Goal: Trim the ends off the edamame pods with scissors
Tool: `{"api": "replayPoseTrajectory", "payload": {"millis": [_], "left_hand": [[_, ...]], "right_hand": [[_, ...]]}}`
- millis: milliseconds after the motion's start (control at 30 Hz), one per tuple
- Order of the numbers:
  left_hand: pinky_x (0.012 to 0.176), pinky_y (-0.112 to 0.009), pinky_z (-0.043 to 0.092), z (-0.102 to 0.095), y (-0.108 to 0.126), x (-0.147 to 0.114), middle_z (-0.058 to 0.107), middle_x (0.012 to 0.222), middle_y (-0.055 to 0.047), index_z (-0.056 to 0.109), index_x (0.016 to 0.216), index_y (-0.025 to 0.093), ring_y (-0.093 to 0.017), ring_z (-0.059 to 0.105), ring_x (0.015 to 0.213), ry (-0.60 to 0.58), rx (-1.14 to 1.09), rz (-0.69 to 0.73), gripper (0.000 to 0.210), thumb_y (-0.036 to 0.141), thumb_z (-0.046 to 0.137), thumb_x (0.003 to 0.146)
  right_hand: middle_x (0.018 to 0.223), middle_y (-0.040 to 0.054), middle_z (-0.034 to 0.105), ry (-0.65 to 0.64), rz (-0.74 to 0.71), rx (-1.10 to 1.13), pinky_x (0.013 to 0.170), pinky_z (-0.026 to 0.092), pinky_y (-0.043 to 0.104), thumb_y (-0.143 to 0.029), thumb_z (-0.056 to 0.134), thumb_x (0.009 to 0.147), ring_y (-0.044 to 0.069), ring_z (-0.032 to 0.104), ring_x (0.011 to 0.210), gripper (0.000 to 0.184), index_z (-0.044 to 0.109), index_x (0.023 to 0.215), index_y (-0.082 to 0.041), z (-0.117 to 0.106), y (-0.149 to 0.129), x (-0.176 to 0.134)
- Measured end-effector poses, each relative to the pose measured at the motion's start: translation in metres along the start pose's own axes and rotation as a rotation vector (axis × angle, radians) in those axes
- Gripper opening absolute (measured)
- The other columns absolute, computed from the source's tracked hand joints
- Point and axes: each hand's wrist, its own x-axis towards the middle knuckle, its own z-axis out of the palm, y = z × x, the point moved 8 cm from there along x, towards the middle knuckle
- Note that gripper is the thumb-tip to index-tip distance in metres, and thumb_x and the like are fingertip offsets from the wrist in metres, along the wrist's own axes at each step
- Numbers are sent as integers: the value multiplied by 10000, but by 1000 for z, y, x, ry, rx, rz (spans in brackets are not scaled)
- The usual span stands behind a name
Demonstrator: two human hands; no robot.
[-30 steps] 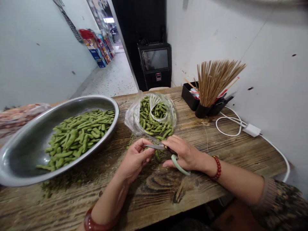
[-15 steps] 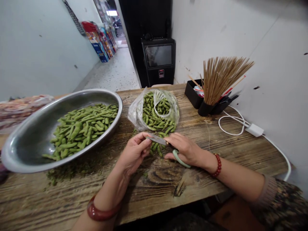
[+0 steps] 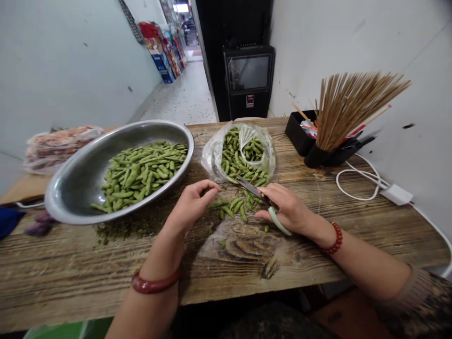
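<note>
Wooden surface [image 3: 226,278] bears loose pods [image 3: 236,205] at four o'clock from the loosely curled fingers [image 3: 212,187] of the nearer left hand [image 3: 187,203], hold undetermined; right hand [image 3: 287,205] grips scissors [image 3: 249,186].

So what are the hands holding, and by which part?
The right hand holds scissors by the pale green handle. Whether the left hand holds anything cannot be told.

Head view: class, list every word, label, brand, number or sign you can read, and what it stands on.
No text is readable.
Label on the black machine: too small.
Printing on the coloured boxes near the doorway: too blurred.
Scissors and clear bag: no lettering visible.
</note>
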Motion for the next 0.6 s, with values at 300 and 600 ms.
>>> {"api": "replayPoseTrajectory", "payload": {"millis": [300,600], "left_hand": [[678,-287,397,12,-5,0,592,782,-35,676,798,205,-183,540,734,-157,831,215,108,270,593,776],[692,-282,396,12,12,-2,583,756,-17,623,722,195,-174,528,733,-107,608,270,12,183,618,723]], "right_hand": [[938,121,603,-4,6,-18,753,490,406,-390,604,859,248,547,855,471,490,1239,-136,1,1,0],[925,115,601,-3,17,-10,738,491,393,-377,619,849,239,541,838,483,486,1248,-139,2,1,0]]}}
